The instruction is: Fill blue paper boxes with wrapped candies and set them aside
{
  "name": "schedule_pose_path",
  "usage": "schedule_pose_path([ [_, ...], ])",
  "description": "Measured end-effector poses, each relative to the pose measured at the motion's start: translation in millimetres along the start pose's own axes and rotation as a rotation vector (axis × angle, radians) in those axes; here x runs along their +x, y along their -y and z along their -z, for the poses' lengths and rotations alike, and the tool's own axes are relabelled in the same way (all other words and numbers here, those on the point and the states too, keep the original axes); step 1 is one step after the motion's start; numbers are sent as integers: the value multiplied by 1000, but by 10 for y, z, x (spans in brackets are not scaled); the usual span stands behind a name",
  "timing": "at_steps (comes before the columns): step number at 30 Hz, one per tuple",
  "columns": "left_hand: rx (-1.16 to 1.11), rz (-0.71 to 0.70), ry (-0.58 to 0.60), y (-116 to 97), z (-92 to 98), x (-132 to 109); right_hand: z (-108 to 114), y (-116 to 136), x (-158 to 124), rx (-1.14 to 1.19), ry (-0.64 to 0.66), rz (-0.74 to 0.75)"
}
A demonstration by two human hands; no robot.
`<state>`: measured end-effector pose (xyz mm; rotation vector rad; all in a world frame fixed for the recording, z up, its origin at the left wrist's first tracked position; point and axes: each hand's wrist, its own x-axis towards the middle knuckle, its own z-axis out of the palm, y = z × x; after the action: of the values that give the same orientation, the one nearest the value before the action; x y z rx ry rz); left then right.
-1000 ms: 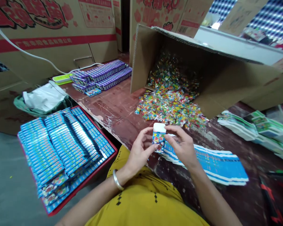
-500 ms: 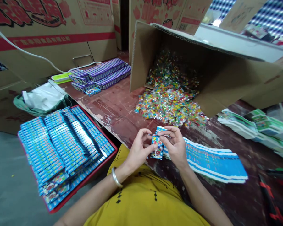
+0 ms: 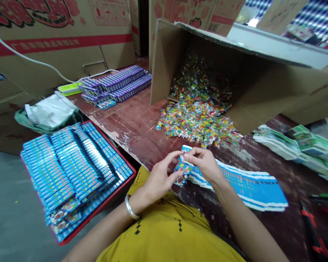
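Observation:
Between my hands is a small blue candy box [image 3: 183, 171] with cartoon print, tilted slightly. My left hand [image 3: 157, 180] grips its left side, thumb across the front. The fingers of my right hand [image 3: 207, 163] are pinched together at its upper end, below a raised blue-and-white flap; whether they hold anything else is hidden. A fanned row of flat blue cartons [image 3: 259, 191] lies beneath and beyond my right wrist. Just past my hands, a heap of small clear candy packets [image 3: 196, 122] spills from a cardboard box [image 3: 265, 87] lying on its side.
At my left, a red crate [image 3: 98, 214] holds rows of blue candy boxes [image 3: 71, 163]. Purple boxes [image 3: 120, 85] stand in rows at the back of the table, near a white cable [image 3: 51, 67]. Green-and-white cartons [image 3: 303, 149] and a red-and-black-handled tool [image 3: 314, 233] lie right.
My right hand has shifted its pinch up to the box's upper end, its wrist swinging right. The box has tilted, and my left fingers have stretched toward its top.

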<state>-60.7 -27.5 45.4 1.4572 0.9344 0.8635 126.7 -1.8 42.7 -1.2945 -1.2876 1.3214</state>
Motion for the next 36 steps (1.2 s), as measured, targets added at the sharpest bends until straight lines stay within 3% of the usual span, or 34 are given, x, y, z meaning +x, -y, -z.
schedule_pose_path([
  [6,-19,2,-16,2,28,32,-47,16,-29,-35,-36,101],
  [13,-168,24,4,79,27,46,-6,117,-85,-161,38,213],
  [20,-172,16,52,101,42,33,90,72,-55,-79,117,22],
  [26,-138,22,-60,132,55,41,-21,88,-221,-182,112,85],
  [29,-178,35,-116,152,71,81,-100,51,-316,-413,174,205],
  [32,-185,18,-164,165,76,117,-130,2,-321,-717,140,388],
  [36,-180,10,-122,176,91,123,-130,-34,-258,-851,100,552],
])
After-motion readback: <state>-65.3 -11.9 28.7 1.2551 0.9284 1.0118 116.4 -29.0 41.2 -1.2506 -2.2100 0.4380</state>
